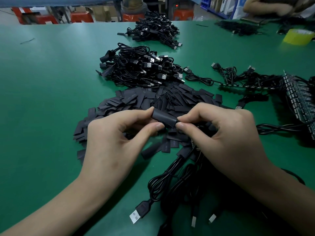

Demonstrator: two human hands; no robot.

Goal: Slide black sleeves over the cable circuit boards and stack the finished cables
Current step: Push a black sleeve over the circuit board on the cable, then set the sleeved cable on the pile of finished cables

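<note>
The left hand (117, 133) and the right hand (221, 132) both pinch one black soft tube sleeve (164, 118) above the flat black sleeves pile (136, 99) on the green table (42, 82).

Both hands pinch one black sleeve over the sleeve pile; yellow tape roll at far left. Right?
No: head view shows the yellow tape roll at the far right. The left hand and right hand do pinch one black sleeve over the sleeve pile.
</note>
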